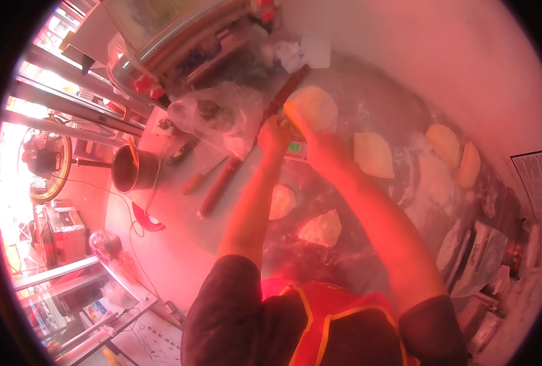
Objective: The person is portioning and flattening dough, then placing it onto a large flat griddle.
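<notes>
A round whitish piece (315,109), which may be dough or a pan, rests on a small digital scale (294,147) with a lit green display. My left hand (274,133) is at the left side of the scale, fingers bent; whether it holds anything is unclear. My right hand (314,139) reaches onto the round piece's near left edge, its fingers blurred and partly hidden. Nearby on the floured worktop lie a cut dough slab (373,154), a dough piece (282,201) beside my left forearm, and another dough piece (322,228) between my forearms.
A long dark red rolling pin (220,186) lies left of my forearm, near a wooden-handled tool (192,184) and a clear plastic bag (248,103). A metal pot (133,169) stands at the left edge. More dough (442,139) lies at the right by the wall.
</notes>
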